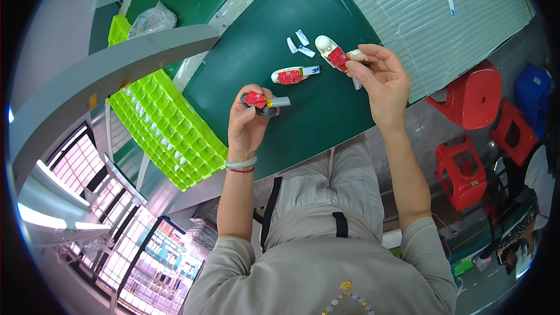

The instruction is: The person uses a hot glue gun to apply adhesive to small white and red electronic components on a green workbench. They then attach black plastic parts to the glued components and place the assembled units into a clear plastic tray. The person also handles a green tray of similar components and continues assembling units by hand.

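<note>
My left hand (245,123) grips a dark oval housing (267,111) with a red circuit board (255,100) in it. From the board sticks a flat silver-grey piece (281,102). Farther right, my right hand (387,84) pinches a white housing (324,45) with another red board (337,58). A cream-coloured part (357,55) shows at its fingertips, and a pale strip (357,83) shows below the thumb. Between the hands, a second white housing (277,75) lies on the green table, with a red board (289,76) and a white printed tab (311,70).
Three loose white strips (306,52) lie beyond the housings. A lime-green tray (169,122) with small whitish pieces in its pockets stands left, under a curved grey bar (116,61). A ribbed pale mat (437,29) covers the right side. Red stools (475,96) stand beyond the table's right end.
</note>
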The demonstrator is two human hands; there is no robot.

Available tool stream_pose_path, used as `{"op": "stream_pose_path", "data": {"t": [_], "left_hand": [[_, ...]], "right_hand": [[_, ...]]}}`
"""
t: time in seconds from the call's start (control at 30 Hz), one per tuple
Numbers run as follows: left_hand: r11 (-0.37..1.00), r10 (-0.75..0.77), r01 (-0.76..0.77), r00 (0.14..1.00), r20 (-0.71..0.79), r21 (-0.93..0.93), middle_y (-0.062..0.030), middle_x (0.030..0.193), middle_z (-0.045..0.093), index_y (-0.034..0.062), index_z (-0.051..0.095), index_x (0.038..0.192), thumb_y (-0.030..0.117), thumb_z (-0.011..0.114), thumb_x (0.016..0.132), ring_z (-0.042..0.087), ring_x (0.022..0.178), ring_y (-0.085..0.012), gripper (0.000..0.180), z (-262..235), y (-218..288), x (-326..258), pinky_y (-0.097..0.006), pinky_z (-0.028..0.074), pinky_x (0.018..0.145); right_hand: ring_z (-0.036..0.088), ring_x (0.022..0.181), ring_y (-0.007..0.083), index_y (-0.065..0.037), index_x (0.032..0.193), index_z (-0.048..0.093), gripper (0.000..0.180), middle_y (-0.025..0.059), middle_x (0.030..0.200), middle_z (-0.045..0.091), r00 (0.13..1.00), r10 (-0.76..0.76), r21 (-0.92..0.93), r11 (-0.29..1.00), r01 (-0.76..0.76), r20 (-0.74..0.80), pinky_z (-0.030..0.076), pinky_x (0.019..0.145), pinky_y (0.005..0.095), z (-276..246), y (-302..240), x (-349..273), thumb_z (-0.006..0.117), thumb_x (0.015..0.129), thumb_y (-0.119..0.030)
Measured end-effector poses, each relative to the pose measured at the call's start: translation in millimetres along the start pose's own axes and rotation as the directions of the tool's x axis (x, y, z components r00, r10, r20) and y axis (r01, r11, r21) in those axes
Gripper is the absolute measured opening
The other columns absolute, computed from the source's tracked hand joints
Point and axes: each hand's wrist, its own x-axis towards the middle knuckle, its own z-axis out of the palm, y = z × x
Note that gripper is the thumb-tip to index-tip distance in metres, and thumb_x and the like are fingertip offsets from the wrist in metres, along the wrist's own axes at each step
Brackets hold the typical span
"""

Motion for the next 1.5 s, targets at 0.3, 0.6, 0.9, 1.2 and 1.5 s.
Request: {"op": "stream_pose_path", "data": {"t": [0.3,0.6,0.9,1.2,1.5], "left_hand": [[0.994,-0.089,0.084,0.994,-0.065,-0.069,-0.0037,0.07,0.044,0.0044,0.047,0.089,0.023,0.056,0.087,0.049,0.059,-0.0126,0.02,69,-9,34,-0.027,0.051,0.047],[0.91,-0.05,0.088,0.993,-0.105,0.405,-0.0078,0.089,0.062,-0.0006,0.06,0.106,0.018,0.064,0.086,0.051,0.058,-0.0052,0.028,106,5,29,-0.022,0.048,0.043],[0.943,-0.05,0.057,0.998,-0.031,0.328,-0.0027,0.077,0.059,0.0005,0.061,0.096,0.016,0.064,0.086,0.052,0.06,-0.0054,0.019,123,21,13,-0.022,0.051,0.049],[0.947,-0.109,0.097,0.994,0.02,0.305,0.0002,0.07,0.054,0.0017,0.06,0.094,0.017,0.063,0.085,0.049,0.057,-0.0053,0.018,138,33,2,-0.023,0.049,0.049],[0.974,-0.21,0.223,0.96,-0.184,0.049,-0.0044,0.076,0.057,0.0021,0.055,0.094,0.021,0.057,0.084,0.053,0.06,-0.0099,0.021,30,11,-68,-0.023,0.046,0.053]], "right_hand": [[0.062,0.083,0.0153,0.005,0.107,0.054,0.031,0.0146,0.094,0.064,0.994,0.092,0.069,0.994,-0.088,-0.053,0.053,0.073,0.0256,11,-24,-10,0.066,0.079,0.006],[0.063,0.087,0.0154,0.007,0.107,0.054,0.031,0.0152,0.096,0.063,0.995,0.091,0.023,0.996,-0.09,-0.038,0.053,0.073,0.0239,21,-44,-19,0.066,0.078,0.007],[0.062,0.091,0.0155,0.007,0.108,0.055,0.026,0.014,0.101,0.062,1.0,-0.011,-0.041,0.999,0.012,0.014,0.052,0.075,0.0251,22,-72,-41,0.062,0.083,0.004],[0.062,0.085,0.0136,0.003,0.107,0.059,0.023,0.0114,0.095,0.066,0.999,-0.045,-0.107,0.993,0.042,-0.026,0.052,0.072,0.026,19,-99,-51,0.055,0.093,-0.014],[0.042,0.115,0.0304,-0.005,0.121,0.052,0.058,0.012,0.124,0.047,0.937,-0.223,-0.817,0.463,0.344,0.268,0.039,0.093,0.0384,-2,-22,-30,0.076,0.07,-0.017]]}}
